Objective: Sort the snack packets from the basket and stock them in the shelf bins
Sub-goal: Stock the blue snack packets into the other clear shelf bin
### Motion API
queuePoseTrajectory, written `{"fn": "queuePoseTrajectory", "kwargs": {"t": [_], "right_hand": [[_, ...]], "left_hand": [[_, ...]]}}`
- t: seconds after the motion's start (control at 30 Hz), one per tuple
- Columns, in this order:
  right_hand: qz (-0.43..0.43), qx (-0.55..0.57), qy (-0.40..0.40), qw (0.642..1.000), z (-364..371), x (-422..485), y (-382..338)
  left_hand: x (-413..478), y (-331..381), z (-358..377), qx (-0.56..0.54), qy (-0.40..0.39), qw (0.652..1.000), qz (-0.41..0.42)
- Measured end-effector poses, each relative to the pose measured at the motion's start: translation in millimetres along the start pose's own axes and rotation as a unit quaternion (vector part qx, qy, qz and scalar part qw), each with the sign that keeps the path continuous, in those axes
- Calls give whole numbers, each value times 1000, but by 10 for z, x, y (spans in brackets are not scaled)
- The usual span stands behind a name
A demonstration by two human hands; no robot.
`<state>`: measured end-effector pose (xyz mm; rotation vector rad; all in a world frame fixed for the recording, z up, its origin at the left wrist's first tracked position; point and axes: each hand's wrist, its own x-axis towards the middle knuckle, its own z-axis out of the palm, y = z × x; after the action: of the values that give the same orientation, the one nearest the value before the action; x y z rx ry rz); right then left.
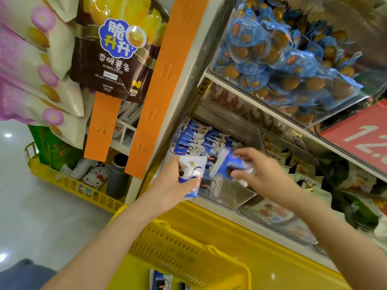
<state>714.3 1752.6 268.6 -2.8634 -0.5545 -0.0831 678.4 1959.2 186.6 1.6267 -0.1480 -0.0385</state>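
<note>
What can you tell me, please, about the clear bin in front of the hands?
The bin looks like clear glossy plastic, open-topped, sitting at the left end of a lower shelf. Blue-and-white packets stand in rows in its back part. The left hand and right hand each grip a similar packet over its front.

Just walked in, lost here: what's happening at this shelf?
Someone is stocking blue-and-white snack packets. Their left grip holds a few at the front of the clear bin; the right grip pinches one packet over it. Rows of them stand at the bin's back, and more lie in the yellow basket below.
</note>
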Motion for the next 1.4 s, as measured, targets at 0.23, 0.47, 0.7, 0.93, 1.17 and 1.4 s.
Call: {"fn": "queuePoseTrajectory", "kwargs": {"t": [0.23,0.47,0.7,0.93,1.17,1.4], "right_hand": [[140,-129,-2,982,32,556,364],[160,-198,-88,963,319,824,575],[150,-189,-168,956,517,977,690],[117,-240,-131,955,554,1016,678],[63,-162,-9,985,455,683,286],[-15,131,-27,991,246,61,-294]], "left_hand": [[50,-3,-43,-56,14,998,-2],[128,3,-4,-122,3,992,-28],[177,-37,20,-106,9,993,-44],[224,-59,41,-126,34,988,-76],[211,-19,18,-126,28,987,-99],[96,47,77,-54,-69,991,-102]]}}
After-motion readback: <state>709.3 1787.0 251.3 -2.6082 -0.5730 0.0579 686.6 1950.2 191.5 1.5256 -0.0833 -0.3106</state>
